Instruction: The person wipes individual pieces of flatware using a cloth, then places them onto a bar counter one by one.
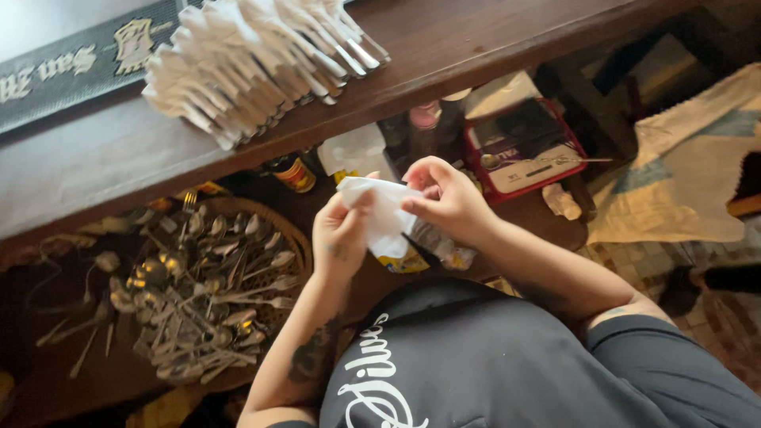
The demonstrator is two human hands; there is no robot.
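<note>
Left hand and right hand, fingers pinched shut on a white napkin, hover below the counter edge, beside the cutlery basket.

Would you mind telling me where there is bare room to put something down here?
The wooden counter is bare between the dark mat and the row of wrapped cutlery. The basket of loose cutlery is crowded, as is the lower shelf near the red tray.

A round wicker basket heaped with metal spoons and forks sits left of the hands. Behind it, on the long wooden desk, lies a row of white napkin-wrapped cutlery rolls. A red rectangular tray lies to the right.
</note>
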